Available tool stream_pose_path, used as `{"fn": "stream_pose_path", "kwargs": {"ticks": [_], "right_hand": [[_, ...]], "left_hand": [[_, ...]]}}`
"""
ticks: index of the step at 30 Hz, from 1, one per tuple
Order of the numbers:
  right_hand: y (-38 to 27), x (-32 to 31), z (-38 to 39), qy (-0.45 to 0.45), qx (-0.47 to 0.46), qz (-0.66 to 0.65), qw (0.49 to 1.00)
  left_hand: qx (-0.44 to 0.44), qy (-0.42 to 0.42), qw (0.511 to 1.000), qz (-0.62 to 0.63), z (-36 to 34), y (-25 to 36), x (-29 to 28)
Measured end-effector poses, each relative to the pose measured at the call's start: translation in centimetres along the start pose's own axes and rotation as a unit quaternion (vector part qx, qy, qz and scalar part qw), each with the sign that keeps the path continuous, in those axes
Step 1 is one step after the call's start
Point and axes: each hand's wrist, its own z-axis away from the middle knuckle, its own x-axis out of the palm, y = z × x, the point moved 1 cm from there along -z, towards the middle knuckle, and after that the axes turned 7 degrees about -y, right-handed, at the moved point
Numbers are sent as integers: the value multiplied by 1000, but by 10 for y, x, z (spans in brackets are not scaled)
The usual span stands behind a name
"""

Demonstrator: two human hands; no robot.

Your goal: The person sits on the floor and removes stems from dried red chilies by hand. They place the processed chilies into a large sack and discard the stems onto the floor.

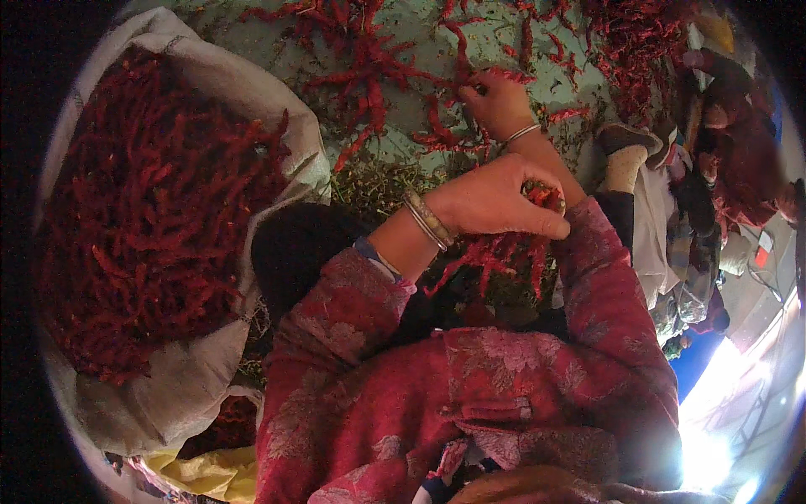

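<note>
My left hand (499,197), with bangles at the wrist, is curled closed around a bunch of dried red chilies (495,256). Their wrinkled pods hang out below the palm, and stem ends show between thumb and fingers. Farther off, my right hand (499,102), with a thin bangle, reaches over the pale floor sheet with its fingers closed. A dried red chili (514,76) lies along those fingertips and seems pinched there; the fingertips are partly hidden. More loose red chilies (365,84) are scattered on the sheet to the left of that hand.
A large white woven sack (290,160) full of dried red chilies stands at my left. Dry stems and debris (378,189) lie before my knees. A chili heap (642,50) is at the far right. Other people sit along the right, one's foot (625,160) close by. Yellow sacking (214,472) lies lower left.
</note>
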Motion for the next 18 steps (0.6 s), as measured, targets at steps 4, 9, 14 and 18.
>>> {"fn": "stream_pose_path", "kwargs": {"ticks": [4,9,14,18], "right_hand": [[12,-47,7,-28,163,-263,951],[41,-100,49,-15,222,-365,904],[10,-114,105,-28,134,-212,968],[-12,-125,134,-117,91,-201,968]], "left_hand": [[1,67,995,-69,2,1,-4],[-44,192,974,-115,-1,7,-2],[194,323,869,-320,-5,-8,0],[130,275,827,-473,-3,-13,4]]}}
